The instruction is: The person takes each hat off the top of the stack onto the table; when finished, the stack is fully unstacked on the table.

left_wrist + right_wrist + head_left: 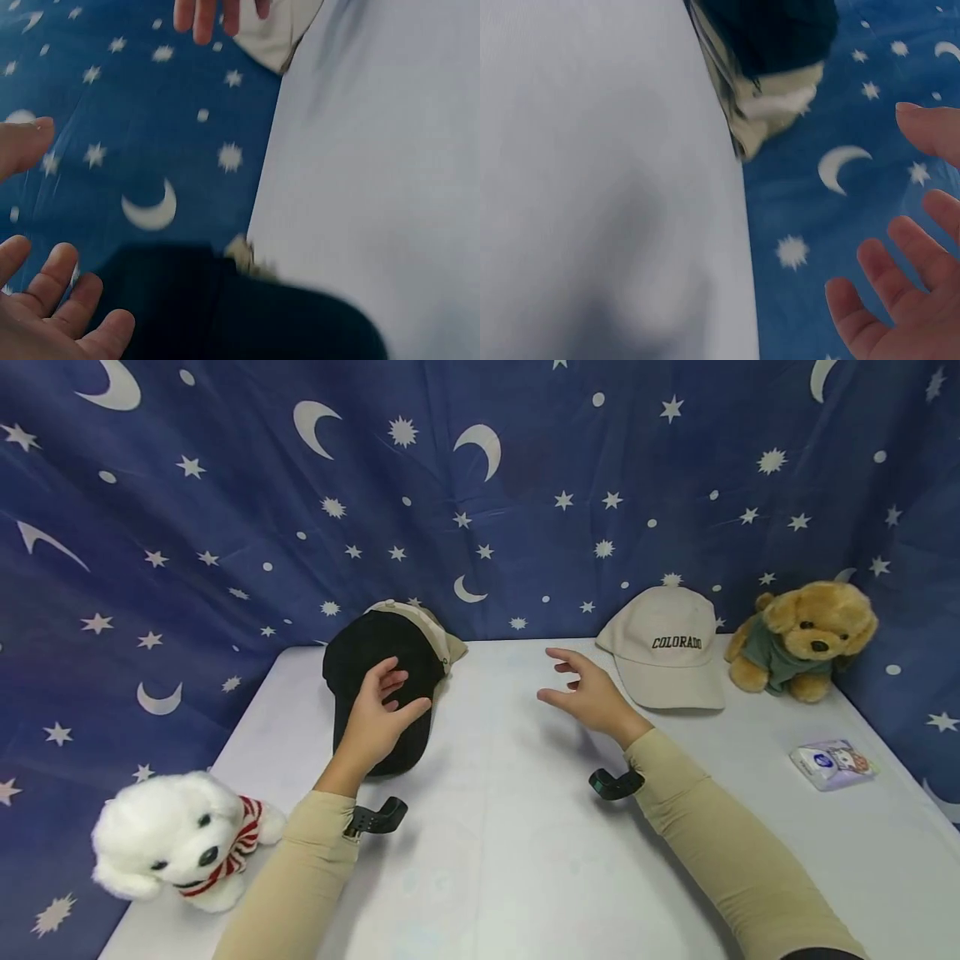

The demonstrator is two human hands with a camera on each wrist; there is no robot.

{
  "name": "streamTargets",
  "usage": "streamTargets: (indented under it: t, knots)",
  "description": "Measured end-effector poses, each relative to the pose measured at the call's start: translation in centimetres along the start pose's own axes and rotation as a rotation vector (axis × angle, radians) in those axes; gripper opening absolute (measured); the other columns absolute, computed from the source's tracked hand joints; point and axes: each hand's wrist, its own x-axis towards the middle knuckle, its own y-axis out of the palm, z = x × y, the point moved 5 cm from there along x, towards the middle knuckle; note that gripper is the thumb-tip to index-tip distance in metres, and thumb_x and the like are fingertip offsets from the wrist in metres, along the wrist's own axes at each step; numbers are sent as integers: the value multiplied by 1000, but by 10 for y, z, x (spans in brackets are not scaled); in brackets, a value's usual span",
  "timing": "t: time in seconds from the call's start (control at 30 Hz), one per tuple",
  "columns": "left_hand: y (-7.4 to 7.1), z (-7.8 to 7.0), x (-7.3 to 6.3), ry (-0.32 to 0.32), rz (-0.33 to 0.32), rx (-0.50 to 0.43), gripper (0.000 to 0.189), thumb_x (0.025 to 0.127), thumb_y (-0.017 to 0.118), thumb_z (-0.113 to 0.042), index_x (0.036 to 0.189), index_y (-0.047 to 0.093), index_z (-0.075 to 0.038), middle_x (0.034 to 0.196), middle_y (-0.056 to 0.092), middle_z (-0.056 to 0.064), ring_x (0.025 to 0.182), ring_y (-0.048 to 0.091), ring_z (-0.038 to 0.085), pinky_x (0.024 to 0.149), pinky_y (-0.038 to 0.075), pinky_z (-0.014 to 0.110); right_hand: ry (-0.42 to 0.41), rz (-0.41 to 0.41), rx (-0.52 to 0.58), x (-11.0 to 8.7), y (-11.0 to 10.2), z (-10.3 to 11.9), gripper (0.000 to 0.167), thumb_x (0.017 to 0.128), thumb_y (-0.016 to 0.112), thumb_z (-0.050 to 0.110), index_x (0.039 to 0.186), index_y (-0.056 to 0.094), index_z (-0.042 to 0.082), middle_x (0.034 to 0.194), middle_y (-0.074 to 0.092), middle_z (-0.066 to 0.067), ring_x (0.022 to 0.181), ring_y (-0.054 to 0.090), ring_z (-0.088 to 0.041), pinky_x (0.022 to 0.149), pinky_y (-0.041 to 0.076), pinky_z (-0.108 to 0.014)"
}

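In the head view my left hand [377, 717] hovers over a black cap [390, 643], its fingers loosely bent with nothing between them. Behind the black cap, partly hidden by it, is a beige cap [431, 628]. My right hand [588, 692] is held above the white table, thumb and fingers spread apart and holding nothing. To its right, a light cap [667, 639] lettered COLORADO leans at the back with its brim forward. The left wrist view shows the dark cap [240, 315] blurred beside the left fingers [56, 289].
A white plush dog [172, 835] with a striped scarf sits at the front left. A brown plush dog [810, 635] in a green shirt is at the back right, with a small purple-and-white packet [832, 764] before it. A blue star-patterned curtain [525, 460] hangs behind the table [525, 860].
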Motion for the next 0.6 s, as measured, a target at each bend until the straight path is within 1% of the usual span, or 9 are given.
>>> streamTargets:
  t: [0.1,0.23,0.37,0.43,0.6]
  knots:
    - [-19,13,-8,-45,-69,-23,76,93,74,-17,152,29,-3,141,44,17,136,40,29,112,33,49,-3,16,-1,5,19,5,69,90,76,21,149,44,7,150,45,-10,130,46,-29,103,42,-49]
    - [-37,27,-17,-98,-146,-36,73,93,73,-17,151,31,-2,140,43,18,136,40,29,112,34,46,13,36,-6,13,39,14,68,90,76,23,148,46,8,149,47,-8,129,48,-28,103,43,-48]
    - [-52,43,-25,-154,-204,-31,75,94,72,-18,153,29,-2,146,39,19,138,37,29,114,31,45,34,63,7,19,60,22,68,90,76,25,149,45,10,149,47,-7,130,49,-26,104,43,-46]
    - [-59,52,-27,-171,-232,-44,76,94,72,-16,153,27,-1,149,36,20,139,35,30,115,30,45,36,81,17,21,70,25,69,90,76,26,150,44,11,150,46,-7,130,49,-26,103,44,-45]
    - [-73,69,-34,-220,-283,-76,78,94,71,-13,154,24,0,153,31,23,142,33,35,117,26,45,44,114,47,24,91,31,70,89,76,25,150,44,11,151,45,-9,127,54,-31,100,47,-45]
